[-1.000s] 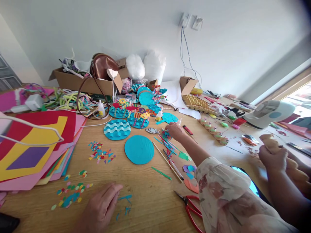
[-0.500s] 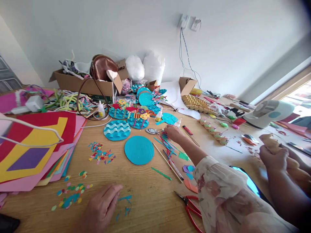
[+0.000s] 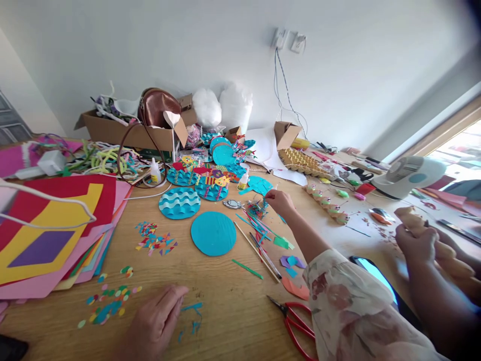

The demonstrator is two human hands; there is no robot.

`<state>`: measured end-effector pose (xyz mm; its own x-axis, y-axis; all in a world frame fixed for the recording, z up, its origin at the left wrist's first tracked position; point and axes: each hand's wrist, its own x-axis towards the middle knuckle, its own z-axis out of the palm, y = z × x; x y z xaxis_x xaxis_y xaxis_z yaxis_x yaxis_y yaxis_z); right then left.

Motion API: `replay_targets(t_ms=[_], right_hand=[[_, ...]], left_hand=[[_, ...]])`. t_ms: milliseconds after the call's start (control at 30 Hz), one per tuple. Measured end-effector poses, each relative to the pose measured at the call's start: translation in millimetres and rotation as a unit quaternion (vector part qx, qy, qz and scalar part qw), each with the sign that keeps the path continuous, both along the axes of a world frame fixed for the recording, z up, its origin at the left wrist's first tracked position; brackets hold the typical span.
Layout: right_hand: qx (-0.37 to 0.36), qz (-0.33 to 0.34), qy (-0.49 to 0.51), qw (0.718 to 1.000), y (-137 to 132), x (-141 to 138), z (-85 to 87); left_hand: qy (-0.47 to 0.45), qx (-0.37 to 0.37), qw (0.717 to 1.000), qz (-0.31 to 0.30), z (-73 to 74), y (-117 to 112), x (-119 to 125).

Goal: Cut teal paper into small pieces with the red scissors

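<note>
My left hand (image 3: 156, 321) lies flat on the wooden table (image 3: 225, 311) at the near edge, fingers stretched out and holding nothing, its fingertips beside some teal paper scraps (image 3: 193, 316). My right hand (image 3: 280, 200), on an arm in a floral sleeve (image 3: 349, 306), reaches far across the table. Its fingers are curled down just right of a bundle of coloured paper strips (image 3: 257, 210), and what they hold is hidden. A plain teal paper disc (image 3: 213, 233) lies left of that arm, and a wave-patterned disc (image 3: 179, 202) sits behind it.
Red scissors (image 3: 296, 323) lie near my right elbow. Stacked coloured sheets (image 3: 48, 235) fill the left; confetti (image 3: 108, 303) lies in front. Cardboard boxes (image 3: 128, 131) and glue bottles (image 3: 155, 171) stand at the back. Another person's hands (image 3: 417, 243) hold a beige object at the right, near a white fan (image 3: 408, 175).
My right hand has shifted a little to the right, away from the paper strips and over the spot where a small glue bottle stood. My left hand has stayed still.
</note>
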<state>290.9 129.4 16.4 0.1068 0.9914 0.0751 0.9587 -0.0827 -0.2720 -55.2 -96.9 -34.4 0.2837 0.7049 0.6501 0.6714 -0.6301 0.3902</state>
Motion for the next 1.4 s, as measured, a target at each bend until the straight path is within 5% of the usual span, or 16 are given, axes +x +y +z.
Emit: replay_targets(t_ms=[400,833,1000,1200,1400], right_hand=[[0.069,-0.072,0.298,0.949,0,17,-13.7],[0.129,-0.102,0.353,0.921,-12,21,-5.6],[0.125,-0.113,0.391,0.905,-25,14,7.7],[0.118,-0.088,0.471,0.87,-47,0,25.5],[0.071,0.043,0.506,0.859,-81,-49,54.9]], left_hand=[[-0.014,-0.011,1.0,-0.008,-6.4,1,-2],[-0.041,0.002,0.999,-0.003,-2.7,3,-1],[-0.056,-0.051,0.997,-0.009,-0.9,3,-2],[-0.116,-0.104,0.988,-0.008,24.9,-2,-1],[-0.239,-0.237,0.941,-0.034,67.4,16,16]])
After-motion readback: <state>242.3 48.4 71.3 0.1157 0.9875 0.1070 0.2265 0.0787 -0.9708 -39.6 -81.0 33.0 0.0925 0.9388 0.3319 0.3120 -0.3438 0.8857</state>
